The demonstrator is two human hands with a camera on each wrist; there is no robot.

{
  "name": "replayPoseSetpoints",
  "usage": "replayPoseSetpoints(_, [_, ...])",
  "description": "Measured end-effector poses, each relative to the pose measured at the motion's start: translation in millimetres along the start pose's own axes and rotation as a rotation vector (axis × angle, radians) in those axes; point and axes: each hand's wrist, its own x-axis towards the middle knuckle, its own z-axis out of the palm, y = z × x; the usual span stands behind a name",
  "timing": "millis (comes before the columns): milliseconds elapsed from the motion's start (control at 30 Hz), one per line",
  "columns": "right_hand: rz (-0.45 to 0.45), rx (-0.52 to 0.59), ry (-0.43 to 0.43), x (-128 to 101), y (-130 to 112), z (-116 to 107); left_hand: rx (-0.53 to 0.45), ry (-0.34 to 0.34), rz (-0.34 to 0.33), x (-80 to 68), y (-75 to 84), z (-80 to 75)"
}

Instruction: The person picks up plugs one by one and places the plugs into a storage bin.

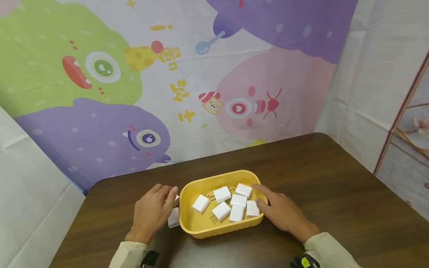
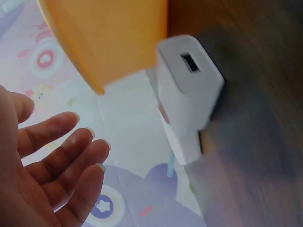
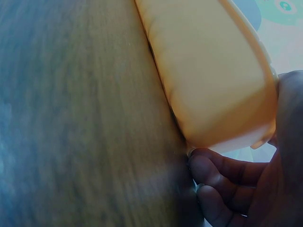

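A yellow plastic basket (image 1: 228, 229) sits on the table with several white plug-in chargers (image 1: 221, 211) lying loose in it, some with their prongs showing. My right hand (image 1: 283, 208) holds the basket's right end at the rim; in the right wrist view its curled fingers (image 3: 222, 182) are against the end wall, low by the table. Just outside the basket's left end stand two more white chargers, the nearer charger (image 2: 189, 85) showing its USB port. Above and beside them is my left hand (image 1: 152, 210), fingers relaxed and apart from the chargers in the left wrist view.
The dark wooden table (image 1: 301, 160) reaches past the basket on both sides. Behind it hangs a cloth backdrop (image 1: 191, 141) with cartoon monsters, and pale sheets (image 1: 355, 93) line the sides. Dark wrist straps (image 1: 305, 261) sit over the cream sleeves (image 1: 330, 249).
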Motion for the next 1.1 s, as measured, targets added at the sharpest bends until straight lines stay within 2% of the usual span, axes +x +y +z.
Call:
replayPoseSetpoints(167, [-0.006, 0.010, -0.004, -1, 0, 0, 0.040, -0.007, -0.013, -2.1, -9.7, 1.3])
replayPoseSetpoints(333, [-0.009, 0.006, 0.006, -1, 0, 0, 0.093, -0.042, -0.016, -3.9, -16.5, 2.8])
replayPoseSetpoints(600, [-0.001, 0.002, 0.001, -1, -1, 0, 0.141, -0.066, 0.057, -4.8, -29.0, 8.1])
replayPoseSetpoints(867, [-0.003, 0.009, 0.007, -1, -1, 0, 0.218, -0.177, 0.188, 0.5, -35.6, 15.1])
replayPoseSetpoints(1100, [-0.007, 0.013, 0.008, -1, -1, 0, 0.223, -0.268, 0.191, 4.1, -33.5, 16.0])
